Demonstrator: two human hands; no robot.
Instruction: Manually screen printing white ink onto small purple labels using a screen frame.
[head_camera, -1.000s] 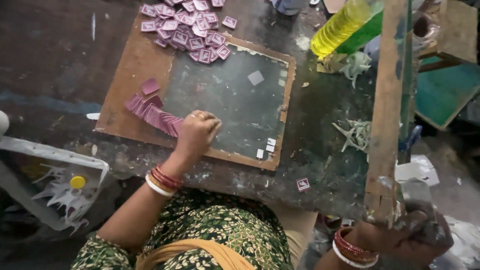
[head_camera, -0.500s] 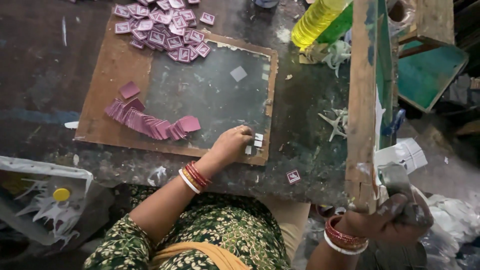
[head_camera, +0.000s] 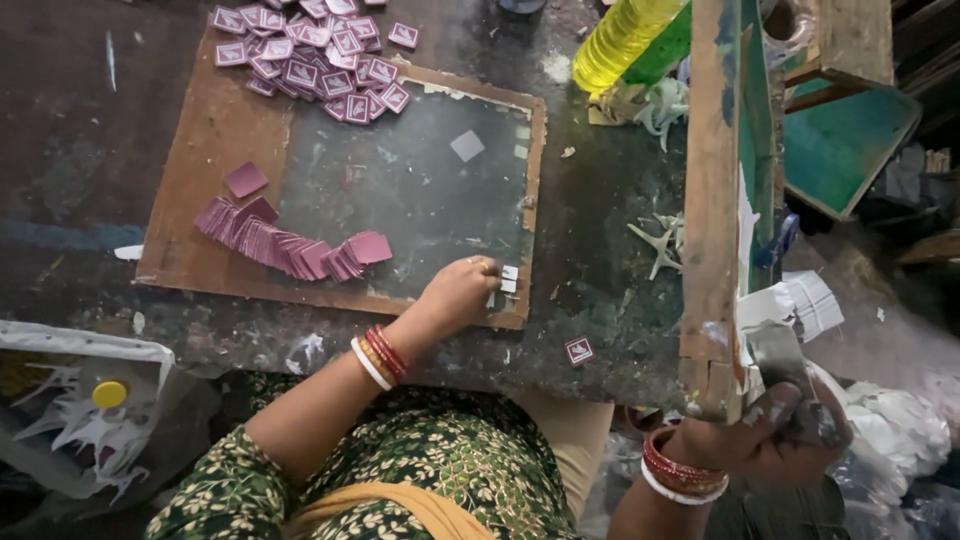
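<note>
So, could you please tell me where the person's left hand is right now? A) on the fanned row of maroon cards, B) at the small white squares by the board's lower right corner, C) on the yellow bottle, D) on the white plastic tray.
B: the left hand has its fingertips at the small white squares by the lower right corner of the board, apart from the fanned row of maroon cards.

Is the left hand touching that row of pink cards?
Apart. The head view shows the left hand at the board's lower right corner by small white tabs, with bare dark glass between it and the pink cards.
</note>
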